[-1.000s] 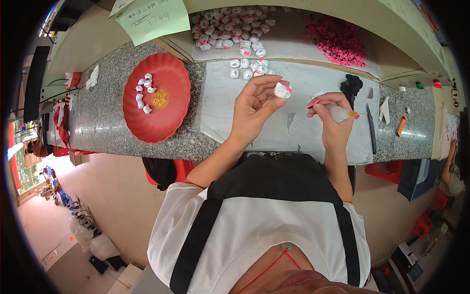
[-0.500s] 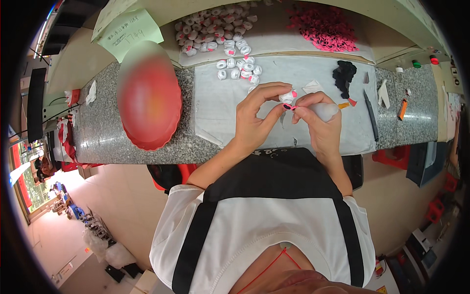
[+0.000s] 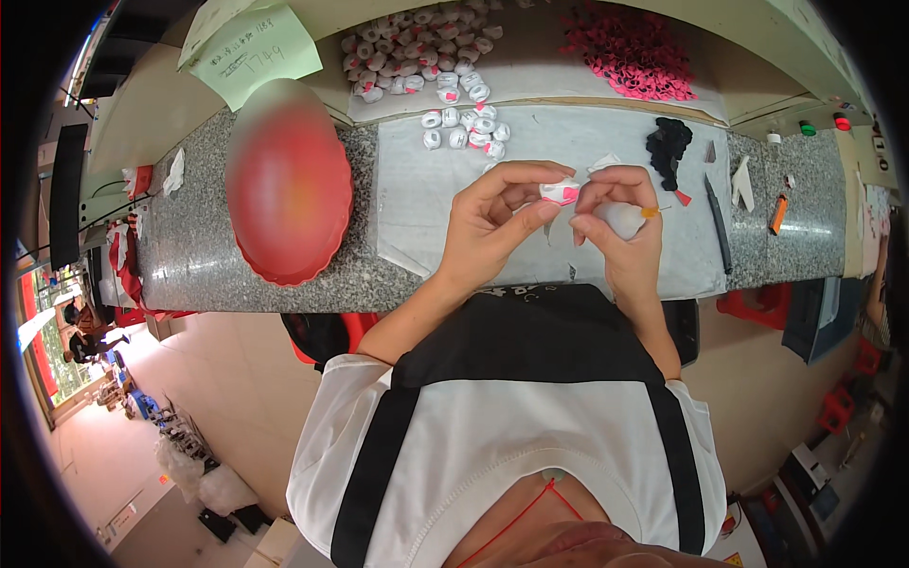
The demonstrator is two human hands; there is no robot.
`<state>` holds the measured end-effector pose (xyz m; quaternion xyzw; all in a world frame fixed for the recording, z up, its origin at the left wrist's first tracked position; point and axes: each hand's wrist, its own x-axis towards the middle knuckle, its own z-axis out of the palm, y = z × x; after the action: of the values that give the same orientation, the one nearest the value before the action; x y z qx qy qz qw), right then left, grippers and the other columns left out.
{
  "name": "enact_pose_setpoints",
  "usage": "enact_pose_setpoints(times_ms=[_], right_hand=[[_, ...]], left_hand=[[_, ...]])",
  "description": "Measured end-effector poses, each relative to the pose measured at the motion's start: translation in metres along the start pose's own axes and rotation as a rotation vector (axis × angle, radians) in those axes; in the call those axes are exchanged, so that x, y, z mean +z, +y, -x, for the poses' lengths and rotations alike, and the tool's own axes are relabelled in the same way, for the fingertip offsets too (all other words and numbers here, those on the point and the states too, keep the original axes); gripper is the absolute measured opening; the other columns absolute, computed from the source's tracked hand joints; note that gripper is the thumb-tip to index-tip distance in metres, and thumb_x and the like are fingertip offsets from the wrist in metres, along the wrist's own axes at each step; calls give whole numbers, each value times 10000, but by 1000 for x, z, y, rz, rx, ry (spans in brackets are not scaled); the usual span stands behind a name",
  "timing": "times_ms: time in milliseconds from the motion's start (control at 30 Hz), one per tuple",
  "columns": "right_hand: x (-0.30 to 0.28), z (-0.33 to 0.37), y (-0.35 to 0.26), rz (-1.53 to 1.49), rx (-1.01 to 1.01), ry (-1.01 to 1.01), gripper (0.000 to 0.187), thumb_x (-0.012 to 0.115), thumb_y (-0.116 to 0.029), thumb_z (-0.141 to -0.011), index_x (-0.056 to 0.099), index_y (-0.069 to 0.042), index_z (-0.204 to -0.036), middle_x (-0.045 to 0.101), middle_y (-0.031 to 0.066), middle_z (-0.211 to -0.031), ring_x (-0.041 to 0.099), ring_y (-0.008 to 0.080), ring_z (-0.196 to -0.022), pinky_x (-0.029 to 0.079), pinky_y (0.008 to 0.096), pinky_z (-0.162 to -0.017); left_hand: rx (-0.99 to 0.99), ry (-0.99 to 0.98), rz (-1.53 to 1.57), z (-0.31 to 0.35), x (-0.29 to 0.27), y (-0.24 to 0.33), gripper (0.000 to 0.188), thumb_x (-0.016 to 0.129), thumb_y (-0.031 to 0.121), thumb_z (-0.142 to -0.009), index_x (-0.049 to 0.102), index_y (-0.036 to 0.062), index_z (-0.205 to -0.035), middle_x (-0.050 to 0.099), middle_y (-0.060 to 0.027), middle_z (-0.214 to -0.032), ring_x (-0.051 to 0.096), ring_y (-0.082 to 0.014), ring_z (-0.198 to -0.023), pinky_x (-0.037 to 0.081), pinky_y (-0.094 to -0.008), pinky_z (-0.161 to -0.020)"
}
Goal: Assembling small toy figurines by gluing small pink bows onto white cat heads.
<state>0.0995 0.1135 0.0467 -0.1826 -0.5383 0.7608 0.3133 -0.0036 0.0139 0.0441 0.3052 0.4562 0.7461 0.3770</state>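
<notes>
white figurine (image 3: 557,192) pinched in left hand (image 3: 492,218), over the paper sheet (image 3: 436,213); pink shows on it, fixed or not, cannot tell. right hand (image 3: 632,257) grasps a translucent squeeze bottle (image 3: 620,221). judged one underway; piled figurines (image 3: 417,52) and pink pieces (image 3: 630,57) remain. half a second earlier: fingertips met at a pink-and-black piece; now apart.

Blurry red tray (image 3: 329,213) — half-covered bottle (image 3: 622,221)

Speckled grey bench (image 3: 199,248), with red fluted tray (image 3: 329,248), white sheeting (image 3: 414,208) and small orange item (image 3: 778,215) on it.
</notes>
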Motion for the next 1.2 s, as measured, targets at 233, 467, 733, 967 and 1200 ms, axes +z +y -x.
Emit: enact_pose_setpoints(times_ms=[233,467,733,967,1200], right_hand=[[0,-2,-2,58,69,-156,321,592,47,-646,497,28,-951,541,86,-754,508,107,-608,420,205,-485],[1,1,-2,29,46,-142,236,607,20,-660,541,31,-887,556,72,-710,513,95,-607,422,204,-498],[3,2,-2,69,96,-88,224,602,16,-671,539,33,-885,559,70,-715,510,87,-606,424,201,-508],[4,-2,-1,116,130,-94,199,565,51,-654,527,36,-849,536,85,-715,513,119,-584,425,227,-499],[0,-2,-2,182,183,-185,232,563,48,-645,508,39,-870,530,97,-731,518,146,-610,428,240,-516]], left_hand=[[50,-86,-51,3,-7,0,225,544,-39,-705,499,-25,-925,515,-143,-976,492,-180,-922,398,-269,-790],[0,-36,-36,6,-5,2,213,567,-24,-695,555,-2,-906,553,-100,-933,506,-150,-885,396,-273,-780],[-99,-52,-1,5,-8,0,237,527,-31,-729,503,-32,-964,538,-128,-940,510,-159,-893,413,-263,-771],[90,-26,-180,8,-9,-12,253,518,-34,-733,488,-51,-983,537,-126,-940,509,-160,-889,409,-266,-770],[48,16,4,11,-9,-5,210,556,4,-715,542,-6,-924,563,-62,-873,511,-117,-822,402,-245,-730]])
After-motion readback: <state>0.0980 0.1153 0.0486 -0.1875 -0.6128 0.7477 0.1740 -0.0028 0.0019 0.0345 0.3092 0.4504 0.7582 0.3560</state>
